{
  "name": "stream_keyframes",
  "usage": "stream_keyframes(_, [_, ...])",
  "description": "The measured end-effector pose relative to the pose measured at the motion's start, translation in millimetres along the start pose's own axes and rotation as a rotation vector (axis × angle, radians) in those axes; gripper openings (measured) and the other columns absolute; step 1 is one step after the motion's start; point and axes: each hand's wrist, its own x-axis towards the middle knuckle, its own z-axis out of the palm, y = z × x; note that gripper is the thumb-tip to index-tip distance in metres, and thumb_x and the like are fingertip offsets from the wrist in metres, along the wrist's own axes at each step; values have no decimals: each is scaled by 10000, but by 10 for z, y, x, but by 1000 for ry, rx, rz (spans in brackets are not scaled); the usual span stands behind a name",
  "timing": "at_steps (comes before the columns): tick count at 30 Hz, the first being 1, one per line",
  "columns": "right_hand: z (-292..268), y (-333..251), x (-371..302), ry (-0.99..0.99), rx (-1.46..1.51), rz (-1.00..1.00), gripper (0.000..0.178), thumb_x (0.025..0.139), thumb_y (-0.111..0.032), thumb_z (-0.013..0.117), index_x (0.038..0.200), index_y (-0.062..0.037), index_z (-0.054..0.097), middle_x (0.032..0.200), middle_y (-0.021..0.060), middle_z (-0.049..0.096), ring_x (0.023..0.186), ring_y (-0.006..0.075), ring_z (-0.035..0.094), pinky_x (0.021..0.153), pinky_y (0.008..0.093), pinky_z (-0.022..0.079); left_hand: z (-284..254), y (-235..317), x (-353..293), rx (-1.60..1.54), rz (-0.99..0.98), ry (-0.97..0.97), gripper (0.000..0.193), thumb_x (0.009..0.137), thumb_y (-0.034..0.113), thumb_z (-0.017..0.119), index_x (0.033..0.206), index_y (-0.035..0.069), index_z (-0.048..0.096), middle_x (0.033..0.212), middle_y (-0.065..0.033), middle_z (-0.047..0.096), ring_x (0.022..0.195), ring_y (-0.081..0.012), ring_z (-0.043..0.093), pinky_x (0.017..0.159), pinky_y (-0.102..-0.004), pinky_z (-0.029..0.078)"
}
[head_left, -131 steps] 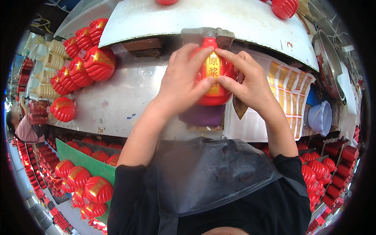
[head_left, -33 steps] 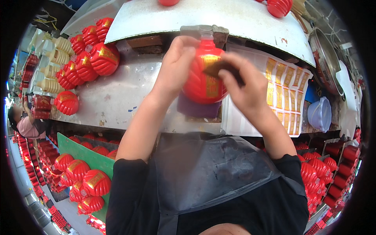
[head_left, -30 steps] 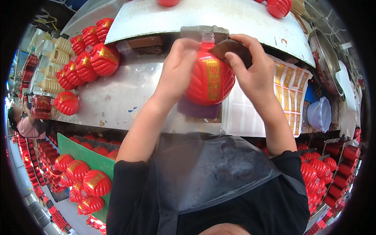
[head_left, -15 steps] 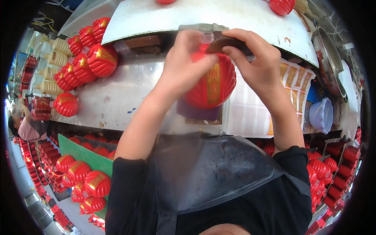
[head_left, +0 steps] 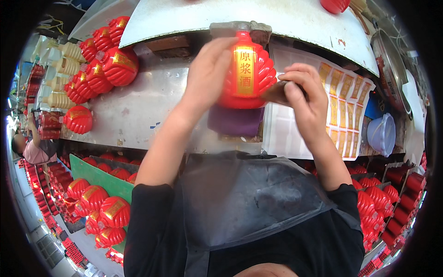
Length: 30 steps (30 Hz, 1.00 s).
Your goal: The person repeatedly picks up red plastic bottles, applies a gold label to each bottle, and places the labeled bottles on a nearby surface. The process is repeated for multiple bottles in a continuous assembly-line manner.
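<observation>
A glossy red ribbed bottle with a gold label lies with its neck away from me, over a grey block. My left hand rests along its left side, fingers stretched out and slightly blurred, covering part of that edge. In my right hand is a dark, flat, scraper-like piece, pinched between thumb and fingers. Its tip is by the bottle's lower right side; whether they touch I cannot tell. Under the bottle's near end is a purple cloth.
A backing sheet of gold labels lies at right, beside a light blue bucket. More red bottles stand at left, and others sit beyond a green board. A white raised board edges the far side.
The bottle has shifted away from me, its neck now over the grey block. My right hand has moved from the neck down to the lower right side with the scraper-like piece.
</observation>
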Motion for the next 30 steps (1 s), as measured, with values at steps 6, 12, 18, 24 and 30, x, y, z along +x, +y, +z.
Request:
stream_keyframes(6, [175, 38, 10, -243, 72, 485, 698, 936, -383, 745, 1500, -25, 541, 1446, 227, 606, 1093, 286, 679, 945, 367, 534, 173, -113, -489, 41, 71, 186, 733, 1041, 446, 606, 1519, -68, 398, 1524, -293, 463, 1405, -436, 486, 1179, -483, 390])
stream_keyframes(12, [313, 41, 11, -213, -67, 371, 829, 910, -389, 797, 1581, -47, 451, 1390, 177, 643, 919, 178, 594, 796, 305, 506, 263, -204, -562, 223, 198, 182, 671, 1048, 388, 598, 1517, -48, 397, 1568, -303, 401, 1451, -453, 427, 1220, -503, 335])
stream_keyframes(18, [269, 19, 19, -220, 256, 562, 829, 920, -450, 760, 1566, -31, 455, 1447, 244, 619, 1293, 355, 646, 1061, 405, 507, 209, -259, -565, -40, 88, 158, 594, 1063, 304, 561, 1512, -52, 407, 1608, -302, 371, 1498, -450, 380, 1248, -500, 293])
stream_keyframes(24, [304, 72, -25, -238, 36, 410, 873, 916, -433, 772, 1598, -30, 405, 1489, 251, 581, 1316, 348, 632, 1063, 395, 506, 250, -262, -594, 31, 144, 166, 640, 1029, 304, 613, 1515, -56, 402, 1608, -310, 369, 1503, -450, 373, 1254, -487, 285])
stream_keyframes(30, [225, 68, 29, -271, 109, 569, 832, 917, -432, 774, 1562, -6, 463, 1395, 209, 648, 1217, 254, 660, 1018, 375, 519, 196, -257, -577, 80, 127, 111, 704, 1011, 256, 651, 1579, 1, 321, 1630, -218, 344, 1491, -322, 396, 1244, -429, 308])
